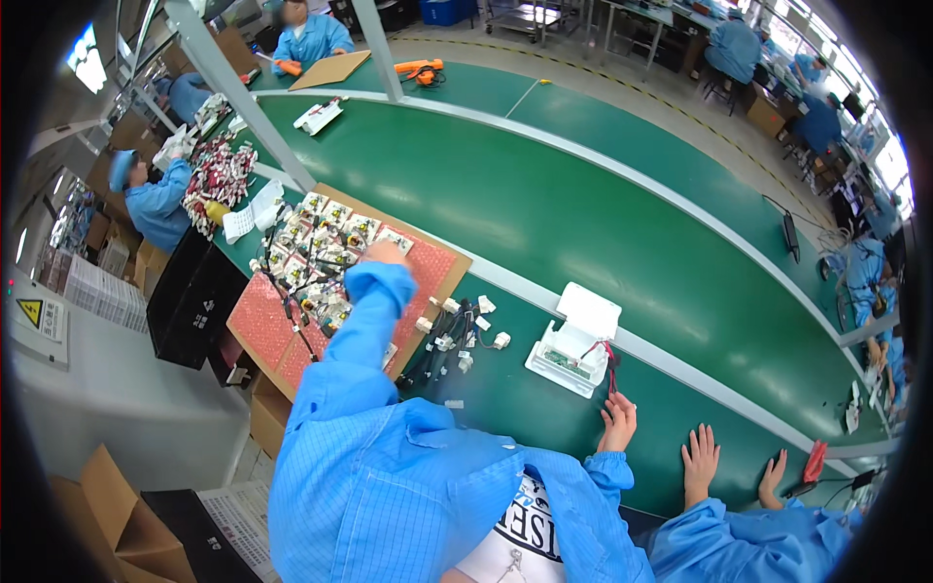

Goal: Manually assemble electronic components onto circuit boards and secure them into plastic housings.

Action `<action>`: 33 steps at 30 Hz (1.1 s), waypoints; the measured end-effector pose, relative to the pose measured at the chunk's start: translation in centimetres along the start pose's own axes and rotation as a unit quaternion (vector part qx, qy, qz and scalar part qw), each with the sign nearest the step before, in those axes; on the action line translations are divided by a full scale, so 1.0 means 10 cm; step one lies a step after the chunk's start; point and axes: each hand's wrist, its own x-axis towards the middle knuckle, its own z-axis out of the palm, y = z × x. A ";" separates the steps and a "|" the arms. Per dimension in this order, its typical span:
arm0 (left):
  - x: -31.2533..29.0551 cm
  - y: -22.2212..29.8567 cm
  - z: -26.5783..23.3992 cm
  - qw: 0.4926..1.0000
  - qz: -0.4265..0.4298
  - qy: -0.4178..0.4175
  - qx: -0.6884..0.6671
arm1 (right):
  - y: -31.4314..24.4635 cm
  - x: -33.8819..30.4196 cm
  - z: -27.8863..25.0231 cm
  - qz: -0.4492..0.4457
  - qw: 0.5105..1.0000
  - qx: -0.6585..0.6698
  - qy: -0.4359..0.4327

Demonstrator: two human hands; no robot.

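Note:
My left hand (387, 255) reaches over a crowd of small white-cased circuit boards (316, 238) on pink bubble wrap (432, 267). It is at a white board (397, 239) near the far right corner of the group; its fingers are mostly hidden. My right hand (618, 424) pinches red and black wires (611, 371) by their lower end. These wires run up to an opened white plastic housing (586, 316), which has a green circuit board (566, 363) in its near half.
Dark cables with white connectors (452, 335) lie between the bubble wrap and the housing. A metal rail (680, 364) crosses the green bench. At my right, a co-worker's hands (700, 464) rest flat. Piled wires (219, 180) lie at far left, beside another worker (158, 199).

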 end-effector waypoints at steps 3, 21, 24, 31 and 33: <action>0.52 -0.82 0.60 1.000 -0.014 -0.008 0.014 | -0.06 -0.02 -0.02 -0.002 1.000 -0.008 -0.014; 0.65 -1.21 -0.26 0.691 0.142 -0.003 -0.709 | -0.03 -0.03 -0.32 0.017 0.998 0.019 -0.050; 0.16 -0.75 -0.87 0.748 0.210 -0.070 -0.626 | -0.12 -0.06 -0.24 -0.015 0.998 -0.049 -0.038; -1.77 0.34 -0.93 0.682 0.243 -0.242 -0.646 | -0.64 -0.61 0.84 0.031 0.959 0.136 -0.247; -2.18 0.46 -0.72 0.644 0.219 -0.325 -0.657 | -0.61 -0.74 0.92 0.066 0.952 0.193 -0.227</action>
